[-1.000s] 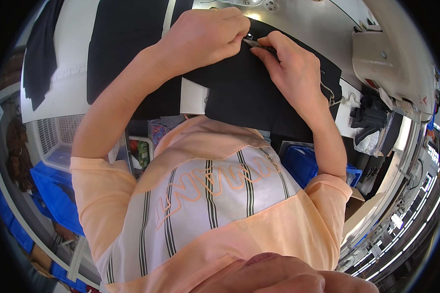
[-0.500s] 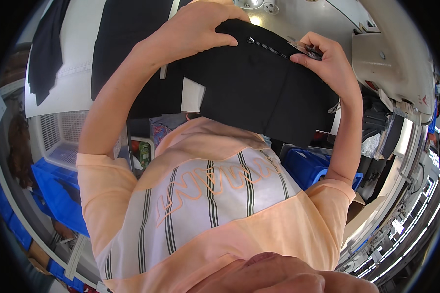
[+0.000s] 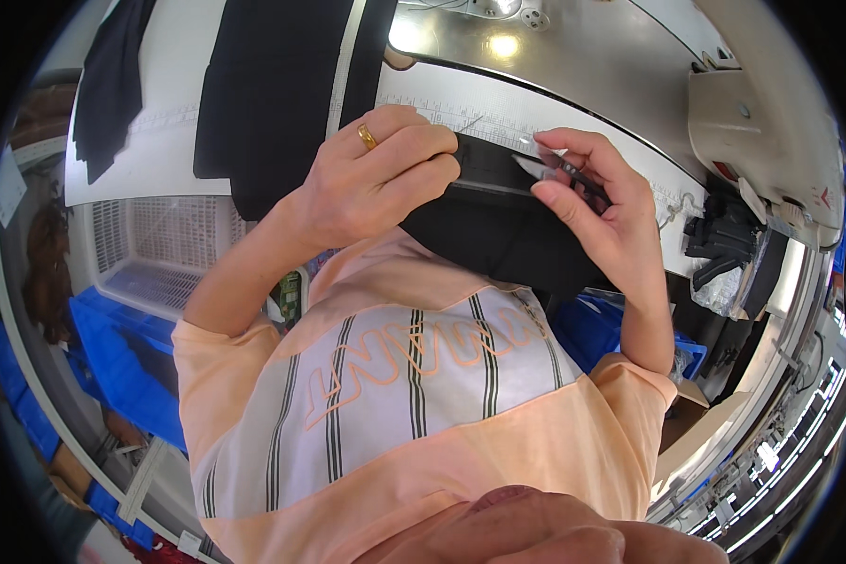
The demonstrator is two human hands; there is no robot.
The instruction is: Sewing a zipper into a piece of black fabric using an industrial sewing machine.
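Over tabletop (image 3: pixel 171 146), left hand (image 3: pixel 381 171) holds one cloth (image 3: pixel 508 235), right hand (image 3: pixel 616 207) one snipper (image 3: pixel 587 183).

Worktop (image 3: pixel 171 158): white, ruler-marked
Metal plate (image 3: pixel 592 56): reflecting light past far edge
Strip lights (image 3: pixel 768 458): glowing beyond right edge

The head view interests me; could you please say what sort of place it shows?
Probably a garment sewing workshop: a beige sewing machine stands at right, the white table bears ruler markings, the left hand grips black fabric, and the right hand holds thread snips.

Peach striped-panel shirt (image 3: pixel 432 399), gold ring (image 3: pixel 367 137)
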